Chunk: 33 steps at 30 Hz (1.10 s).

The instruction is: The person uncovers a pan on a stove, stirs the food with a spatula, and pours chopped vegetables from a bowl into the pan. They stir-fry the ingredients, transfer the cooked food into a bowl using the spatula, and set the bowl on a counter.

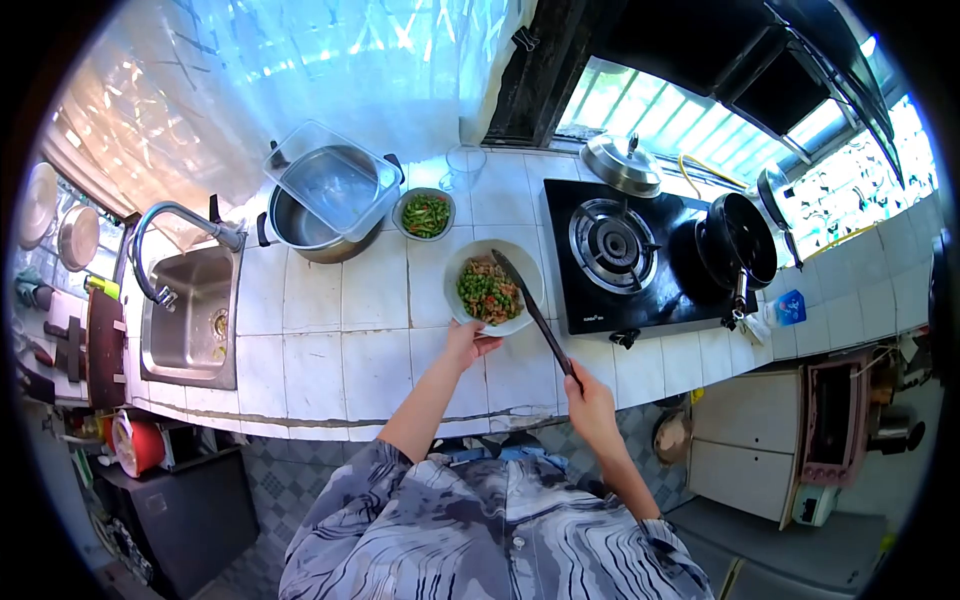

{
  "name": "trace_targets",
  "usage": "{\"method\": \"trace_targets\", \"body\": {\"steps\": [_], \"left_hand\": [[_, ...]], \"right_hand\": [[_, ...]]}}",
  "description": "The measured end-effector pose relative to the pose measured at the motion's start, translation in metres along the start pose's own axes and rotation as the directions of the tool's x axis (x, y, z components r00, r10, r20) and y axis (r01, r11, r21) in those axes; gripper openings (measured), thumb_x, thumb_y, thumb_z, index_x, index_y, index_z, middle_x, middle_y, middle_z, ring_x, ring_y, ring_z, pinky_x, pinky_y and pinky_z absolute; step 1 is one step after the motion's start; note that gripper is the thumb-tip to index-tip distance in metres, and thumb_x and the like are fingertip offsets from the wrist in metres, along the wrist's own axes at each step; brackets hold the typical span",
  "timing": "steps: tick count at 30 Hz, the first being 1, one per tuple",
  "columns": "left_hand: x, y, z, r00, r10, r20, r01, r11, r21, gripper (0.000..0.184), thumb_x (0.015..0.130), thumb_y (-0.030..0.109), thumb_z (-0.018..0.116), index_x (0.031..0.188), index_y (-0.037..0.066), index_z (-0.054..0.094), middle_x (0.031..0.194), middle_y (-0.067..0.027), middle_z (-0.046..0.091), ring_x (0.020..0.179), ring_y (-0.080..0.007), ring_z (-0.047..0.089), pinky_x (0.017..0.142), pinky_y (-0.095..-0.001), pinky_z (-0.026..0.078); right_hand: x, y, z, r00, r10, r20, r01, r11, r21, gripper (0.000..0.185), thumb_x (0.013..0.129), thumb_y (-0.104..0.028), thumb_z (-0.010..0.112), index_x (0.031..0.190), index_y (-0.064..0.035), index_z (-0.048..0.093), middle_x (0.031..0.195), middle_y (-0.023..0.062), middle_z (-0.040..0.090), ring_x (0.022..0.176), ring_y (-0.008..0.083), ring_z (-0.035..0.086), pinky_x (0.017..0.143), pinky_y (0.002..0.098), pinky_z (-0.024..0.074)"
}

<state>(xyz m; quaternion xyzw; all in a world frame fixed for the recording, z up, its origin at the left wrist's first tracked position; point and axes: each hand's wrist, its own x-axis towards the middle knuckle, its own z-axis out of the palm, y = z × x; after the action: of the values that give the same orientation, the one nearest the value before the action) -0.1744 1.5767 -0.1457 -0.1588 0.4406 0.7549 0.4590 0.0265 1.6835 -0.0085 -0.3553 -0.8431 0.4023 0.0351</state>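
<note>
A white bowl [533, 262] holds green peas mixed with brownish and reddish bits [484, 292]. My left hand [468, 345] grips the bowl's near left rim. In my right hand [589, 398] is the handle of a long dark utensil [545, 328], whose broad tip rests over the food at the bowl's right side. Behind and to the left stands a smaller bowl of chopped green vegetables [425, 214].
A pot [325, 246] with a clear plastic container [338, 190] on it stands back left, beside the sink [187, 345]. To the right are a gas stove [640, 306], a wok [742, 240] and a metal lid [622, 165].
</note>
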Motion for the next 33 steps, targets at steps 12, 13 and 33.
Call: {"method": "trace_targets", "body": {"steps": [12, 13, 33], "left_hand": [[0.024, -0.006, -0.024, 0.974, -0.143, 0.176, 0.178, 0.964, -0.2, 0.035, 0.074, -0.002, 0.043, 0.108, -0.009, 0.037, 0.11, -0.0245, 0.049, 0.101, -0.0402, 0.053, 0.088, -0.0524, 0.045], [0.024, -0.006, -0.025, 0.969, -0.142, 0.201, 0.182, 0.963, -0.199, 0.034, 0.074, -0.002, 0.043, 0.107, -0.009, 0.038, 0.109, -0.0243, 0.05, 0.1, -0.0399, 0.053, 0.087, -0.0525, 0.046], [0.013, -0.001, -0.014, 0.979, -0.075, 0.191, 0.116, 0.97, -0.213, 0.044, 0.07, -0.004, 0.04, 0.113, -0.01, 0.035, 0.116, -0.0237, 0.046, 0.108, -0.039, 0.048, 0.093, -0.0516, 0.042]], "right_hand": [[0.062, -0.018, -0.036, 0.967, -0.231, 0.108, 0.254, 0.912, -0.323, 0.031, 0.081, -0.019, 0.051, 0.109, -0.0081, 0.055, 0.084, 0.0188, 0.061, 0.077, 0.0372, 0.058, 0.069, 0.0459, 0.0447], [0.06, -0.022, -0.044, 0.956, -0.261, 0.137, 0.292, 0.904, -0.313, 0.03, 0.081, -0.019, 0.051, 0.108, -0.008, 0.056, 0.082, 0.0184, 0.061, 0.076, 0.0369, 0.058, 0.069, 0.0458, 0.0447], [0.029, -0.026, -0.094, 0.927, -0.345, 0.147, 0.375, 0.857, -0.355, 0.03, 0.08, -0.017, 0.052, 0.107, -0.0063, 0.059, 0.081, 0.0184, 0.061, 0.075, 0.035, 0.058, 0.069, 0.042, 0.0449]]}}
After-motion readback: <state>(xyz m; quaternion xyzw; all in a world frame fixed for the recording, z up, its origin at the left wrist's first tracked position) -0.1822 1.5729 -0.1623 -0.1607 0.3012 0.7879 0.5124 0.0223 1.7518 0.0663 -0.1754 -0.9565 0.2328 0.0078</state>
